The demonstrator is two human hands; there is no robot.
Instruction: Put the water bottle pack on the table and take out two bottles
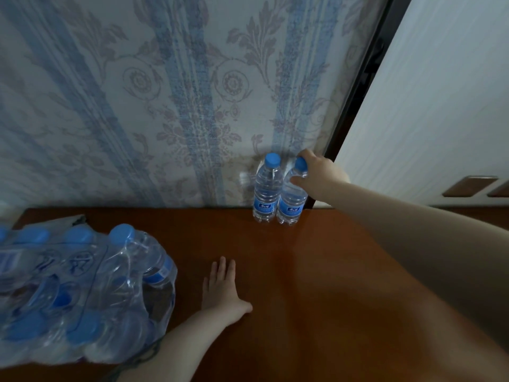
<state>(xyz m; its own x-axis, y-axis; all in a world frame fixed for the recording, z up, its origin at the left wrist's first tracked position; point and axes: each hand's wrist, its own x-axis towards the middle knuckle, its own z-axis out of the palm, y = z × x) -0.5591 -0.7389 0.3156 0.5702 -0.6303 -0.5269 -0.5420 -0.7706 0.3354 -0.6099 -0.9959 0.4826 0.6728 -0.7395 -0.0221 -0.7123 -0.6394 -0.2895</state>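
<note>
The water bottle pack [80, 293] sits on the near left part of the brown table [316, 285], its clear plastic wrap torn open on the right side, blue caps showing through. At the far edge of the table, against the patterned wallpaper [165, 92], two bottles stand upright and touching: the left bottle [266, 188] stands free, and the right bottle [292, 201] is gripped around its neck, just below the blue cap, by the right hand [316, 175]. The left hand [223, 293] lies flat and open on the table, palm down, just right of the pack, holding nothing.
</note>
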